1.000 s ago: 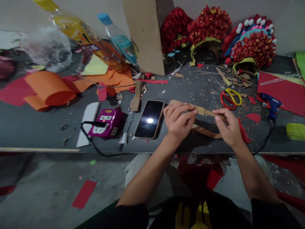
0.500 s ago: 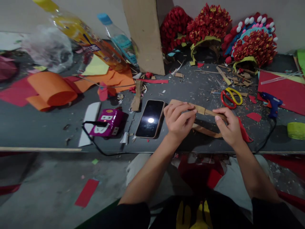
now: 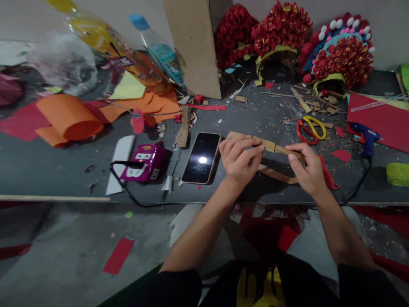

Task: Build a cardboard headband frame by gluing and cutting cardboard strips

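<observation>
Between my two hands, near the table's front edge, is a cardboard strip (image 3: 268, 145) bent into a band, with a lapped joint showing on its far side. The near side of the band curves along the table below. My left hand (image 3: 240, 160) is closed on the band's left part, fingers curled over the top. On the right end, my right hand (image 3: 305, 166) pinches the strip between thumb and fingers. A piece of red paper (image 3: 329, 175) sticks out beside my right hand. Just left of my left hand lies a phone (image 3: 200, 164) with a bright reflection.
Scissors (image 3: 309, 130) and a blue glue gun (image 3: 367, 137) with its cord lie to the right. A purple power socket block (image 3: 145, 164) stands left. Bottles (image 3: 159, 53), an upright cardboard piece (image 3: 194, 47) and red decorated headpieces (image 3: 281, 32) line the back, with scraps scattered about.
Almost nothing differs. Both hands keep their hold on the cardboard strip in the same place, and the view has shifted very slightly.
</observation>
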`<state>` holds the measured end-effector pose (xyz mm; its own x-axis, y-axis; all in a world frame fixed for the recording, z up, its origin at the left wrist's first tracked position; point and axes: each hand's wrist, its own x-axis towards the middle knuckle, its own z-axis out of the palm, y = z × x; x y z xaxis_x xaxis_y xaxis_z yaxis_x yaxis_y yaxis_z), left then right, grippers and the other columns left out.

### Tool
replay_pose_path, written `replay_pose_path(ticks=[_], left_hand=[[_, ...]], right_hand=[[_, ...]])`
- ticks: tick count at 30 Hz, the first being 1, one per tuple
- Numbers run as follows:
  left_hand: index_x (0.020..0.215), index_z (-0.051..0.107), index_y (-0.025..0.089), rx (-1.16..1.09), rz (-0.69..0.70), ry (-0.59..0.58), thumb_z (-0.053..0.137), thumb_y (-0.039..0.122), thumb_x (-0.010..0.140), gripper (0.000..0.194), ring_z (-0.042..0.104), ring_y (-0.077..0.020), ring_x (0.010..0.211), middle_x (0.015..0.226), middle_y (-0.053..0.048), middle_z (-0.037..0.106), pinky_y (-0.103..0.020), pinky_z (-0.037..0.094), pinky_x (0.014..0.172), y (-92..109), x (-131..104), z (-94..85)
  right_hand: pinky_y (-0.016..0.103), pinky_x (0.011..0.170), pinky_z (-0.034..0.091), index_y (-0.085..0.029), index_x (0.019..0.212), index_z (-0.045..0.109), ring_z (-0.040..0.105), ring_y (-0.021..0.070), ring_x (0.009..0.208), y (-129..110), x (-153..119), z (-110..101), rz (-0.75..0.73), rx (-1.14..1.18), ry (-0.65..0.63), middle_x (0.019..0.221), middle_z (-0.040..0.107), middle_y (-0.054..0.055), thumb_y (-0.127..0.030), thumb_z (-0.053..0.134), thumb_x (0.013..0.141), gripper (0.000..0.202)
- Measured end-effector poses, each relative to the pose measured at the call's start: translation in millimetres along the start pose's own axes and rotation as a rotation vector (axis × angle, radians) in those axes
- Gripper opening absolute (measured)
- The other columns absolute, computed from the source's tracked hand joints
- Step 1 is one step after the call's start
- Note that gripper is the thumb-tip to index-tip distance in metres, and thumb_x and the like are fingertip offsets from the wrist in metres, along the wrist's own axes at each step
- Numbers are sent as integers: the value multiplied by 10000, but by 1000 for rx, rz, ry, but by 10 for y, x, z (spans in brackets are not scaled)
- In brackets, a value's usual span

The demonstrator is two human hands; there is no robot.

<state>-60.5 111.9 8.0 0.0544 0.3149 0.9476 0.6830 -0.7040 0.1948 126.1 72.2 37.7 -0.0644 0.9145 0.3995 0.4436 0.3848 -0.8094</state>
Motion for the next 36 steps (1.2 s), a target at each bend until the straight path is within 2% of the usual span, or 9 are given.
replay_pose_path(ticks=[12, 17, 22, 27, 36], left_hand=[[836, 617, 267, 37, 4, -5, 689, 102, 810, 182, 702, -155, 857, 849, 41, 745, -333, 489, 782, 8, 13, -8], [844, 633, 264, -12, -8, -1, 691, 85, 803, 193, 690, -155, 877, 866, 34, 745, -333, 475, 802, 0, 5, -6], [855, 630, 264, -19, -2, -8, 687, 90, 807, 189, 680, -153, 889, 874, 34, 743, -334, 472, 804, -7, 0, -13], [849, 631, 269, 4, -6, 9, 684, 98, 811, 183, 690, -157, 873, 856, 35, 748, -339, 486, 799, -9, 2, -8], [842, 609, 273, 63, 7, -9, 658, 142, 847, 140, 700, -154, 852, 825, 44, 741, -343, 510, 775, -5, 5, -12]], right_hand=[[326, 676, 529, -245, 993, 643, 650, 178, 762, -4, -6, 1, 30, -20, -8, 894, 719, 24, -301, 557, 881, 152], [320, 688, 529, -242, 1009, 633, 657, 172, 770, -5, -11, 5, -20, -7, 7, 918, 726, 18, -257, 557, 887, 144], [327, 746, 550, -252, 1025, 617, 692, 184, 867, -1, -18, 13, -86, -20, 26, 979, 738, 26, -258, 548, 898, 145], [352, 797, 556, -260, 1037, 615, 694, 200, 901, 11, -20, 10, -87, -33, 17, 984, 736, 29, -281, 539, 901, 157], [349, 792, 563, -262, 1030, 605, 701, 191, 906, 6, -7, 2, -90, -31, 3, 995, 740, 28, -257, 535, 900, 148]])
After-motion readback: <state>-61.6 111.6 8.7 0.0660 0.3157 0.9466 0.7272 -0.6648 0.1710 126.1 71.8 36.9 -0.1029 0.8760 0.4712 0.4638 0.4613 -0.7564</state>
